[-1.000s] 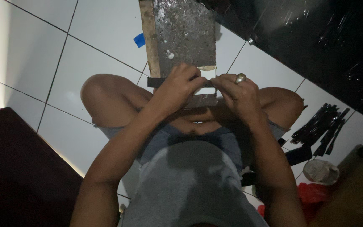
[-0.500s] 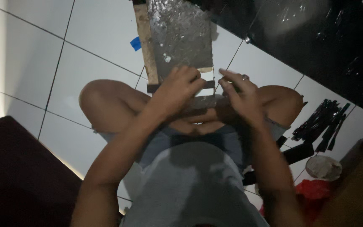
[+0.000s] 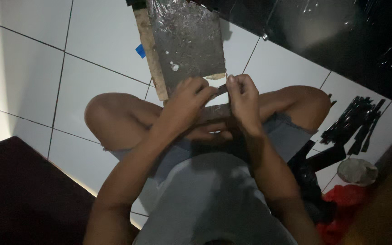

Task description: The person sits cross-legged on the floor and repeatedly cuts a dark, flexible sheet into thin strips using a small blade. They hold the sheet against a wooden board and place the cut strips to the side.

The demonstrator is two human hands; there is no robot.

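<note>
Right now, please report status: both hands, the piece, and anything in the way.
Left hand and right hand both grip a small dark strip. Held over the lap, at the near end of the foil-covered board. Nothing blocks it.

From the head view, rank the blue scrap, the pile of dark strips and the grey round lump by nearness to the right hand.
1. Blue scrap, upper left on the tile.
2. Pile of dark strips, far right.
3. Grey round lump, lower right.

Right hand.

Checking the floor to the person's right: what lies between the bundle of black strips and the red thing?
In the head view, a round pale lump lies on the white floor tile between the black strips and the red thing.
</note>
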